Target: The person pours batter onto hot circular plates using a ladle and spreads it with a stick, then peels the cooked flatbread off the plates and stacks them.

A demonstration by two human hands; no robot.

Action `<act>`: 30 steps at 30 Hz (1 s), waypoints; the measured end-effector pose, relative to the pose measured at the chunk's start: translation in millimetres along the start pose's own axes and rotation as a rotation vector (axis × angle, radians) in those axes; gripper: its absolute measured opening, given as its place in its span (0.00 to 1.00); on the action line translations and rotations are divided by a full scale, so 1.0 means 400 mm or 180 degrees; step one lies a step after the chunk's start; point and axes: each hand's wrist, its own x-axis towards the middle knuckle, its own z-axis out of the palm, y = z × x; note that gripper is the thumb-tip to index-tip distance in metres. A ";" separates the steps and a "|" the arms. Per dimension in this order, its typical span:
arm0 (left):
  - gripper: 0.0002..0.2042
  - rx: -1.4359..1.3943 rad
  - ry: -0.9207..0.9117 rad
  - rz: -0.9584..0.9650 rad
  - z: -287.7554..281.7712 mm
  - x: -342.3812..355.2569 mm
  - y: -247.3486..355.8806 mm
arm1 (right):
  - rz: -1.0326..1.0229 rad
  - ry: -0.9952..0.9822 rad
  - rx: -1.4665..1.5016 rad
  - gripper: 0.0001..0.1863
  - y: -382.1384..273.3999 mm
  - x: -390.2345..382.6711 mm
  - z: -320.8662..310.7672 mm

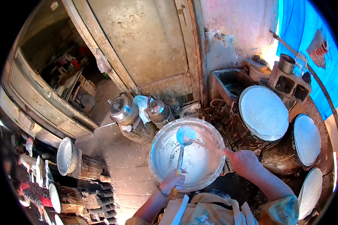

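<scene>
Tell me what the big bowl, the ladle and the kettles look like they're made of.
The big bowl looks like thin, shiny metal, maybe aluminium or steel: its rim glints silver under white batter. The ladle seems metal too, though batter coats its scoop; the left hand grips its yellowish handle end. The two kettles look like polished, dented metal with bright reflections.

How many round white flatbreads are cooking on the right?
3: one large flatbread beside the sink, one further right, one at the lower right edge, partly cut off.
</scene>
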 end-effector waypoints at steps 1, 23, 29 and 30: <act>0.11 0.0071 -0.0008 0.0032 -0.005 -0.002 0.008 | -0.0107 -0.0060 0.0060 0.17 -0.015 0.003 -0.002; 0.13 0.0637 0.0059 -0.0666 -0.032 -0.066 0.024 | -0.0438 -0.0063 -0.1081 0.23 0.246 0.062 -0.015; 0.13 0.0218 -0.0070 -0.0689 -0.028 -0.018 0.009 | -0.0573 -0.0418 -0.0954 0.24 0.148 -0.006 0.007; 0.12 0.0368 -0.0071 -0.0750 -0.013 -0.011 0.018 | -0.0620 -0.0182 -0.1239 0.24 0.151 0.003 -0.019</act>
